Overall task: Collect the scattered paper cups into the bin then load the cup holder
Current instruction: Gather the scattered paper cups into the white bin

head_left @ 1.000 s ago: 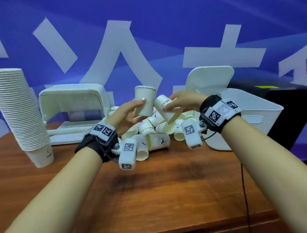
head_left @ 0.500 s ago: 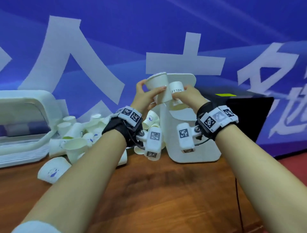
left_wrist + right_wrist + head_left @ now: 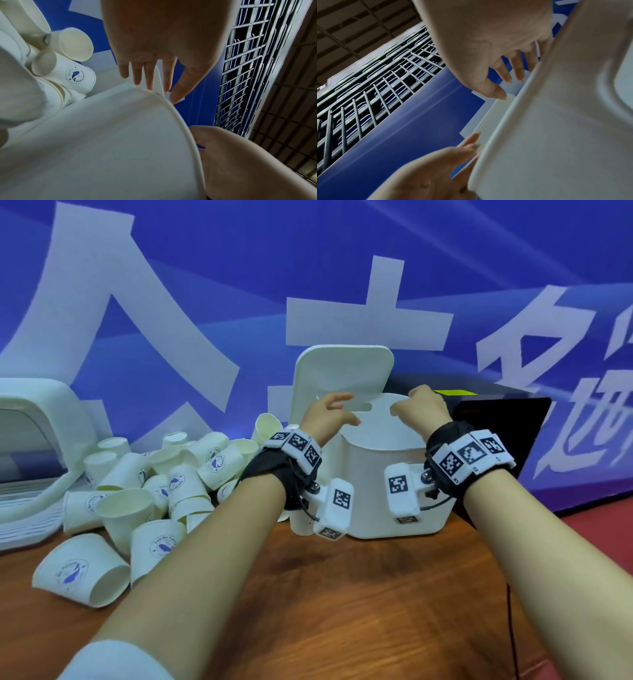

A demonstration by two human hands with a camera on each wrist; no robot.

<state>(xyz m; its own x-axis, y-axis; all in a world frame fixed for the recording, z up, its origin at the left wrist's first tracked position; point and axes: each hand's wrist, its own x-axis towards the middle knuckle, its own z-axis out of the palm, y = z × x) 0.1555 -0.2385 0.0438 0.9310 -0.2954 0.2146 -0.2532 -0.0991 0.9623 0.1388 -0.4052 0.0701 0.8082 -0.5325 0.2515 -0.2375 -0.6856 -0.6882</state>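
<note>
Both hands (image 3: 329, 414) empty | bin (image 3: 394, 494) upright (mouth up)

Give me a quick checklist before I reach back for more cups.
1. Left hand holds nothing: ok, fingers loose.
2. Right hand holds nothing: ok.
3. Both hands above the bin: ok.
4. Bin lid up: ok.
5. Cups landed inside the bin: cannot tell, interior hidden.
6. Scattered cups all collected: not ok, a pile remains left of the bin.

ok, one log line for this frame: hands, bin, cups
left hand: open, empty | right hand: open, empty | both over bin | cups: piled on table, left of bin
</note>
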